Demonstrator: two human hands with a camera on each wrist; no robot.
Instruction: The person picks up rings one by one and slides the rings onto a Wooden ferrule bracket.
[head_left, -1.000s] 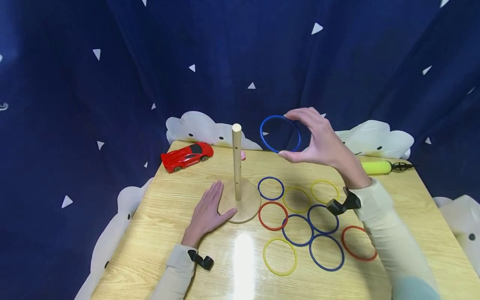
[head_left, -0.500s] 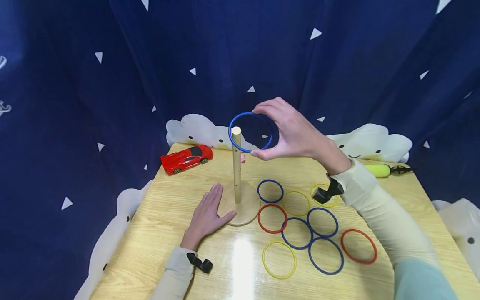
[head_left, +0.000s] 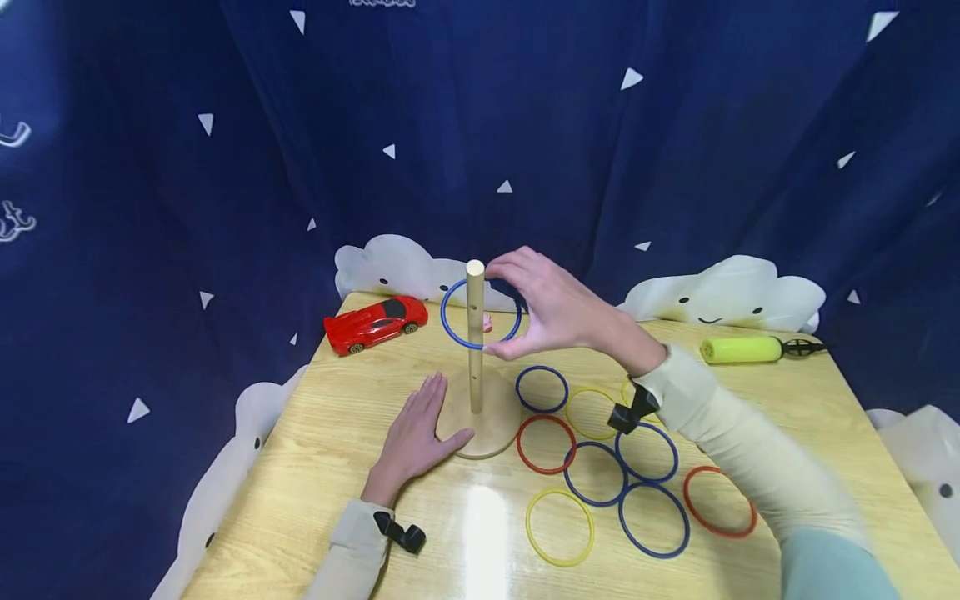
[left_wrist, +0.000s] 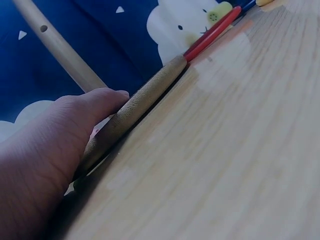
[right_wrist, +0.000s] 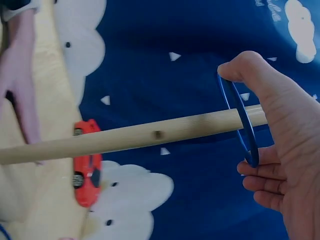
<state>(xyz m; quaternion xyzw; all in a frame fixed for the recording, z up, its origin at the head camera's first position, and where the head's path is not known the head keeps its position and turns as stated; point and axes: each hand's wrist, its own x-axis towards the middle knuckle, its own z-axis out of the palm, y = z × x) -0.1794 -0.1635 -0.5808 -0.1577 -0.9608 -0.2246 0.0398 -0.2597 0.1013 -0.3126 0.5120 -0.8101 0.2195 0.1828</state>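
Note:
A wooden post (head_left: 476, 367) rises from a round wooden base (head_left: 498, 421) on the table. With thumb and fingers, my right hand (head_left: 562, 304) pinches a blue ring (right_wrist: 244, 115). In the right wrist view the post passes through this ring, near its upper end; the ring hangs well above the base. My left hand (head_left: 412, 440) rests against the left side of the base, fingers extended. Its thumb lies over the base's rim in the left wrist view, where the other fingers are hidden.
Right of the base lie several rings, among them a red ring (head_left: 519, 442), a yellow ring (head_left: 528, 525) and a blue ring (head_left: 687, 525). A red toy car (head_left: 375, 323) stands back left, a yellow-green pump (head_left: 742, 349) back right. A dark blue curtain (head_left: 480, 108) hangs behind.
My right hand has carried the blue ring leftward from beside the post, then down, so the ring now encircles the post's upper part. The left hand stays at the base.

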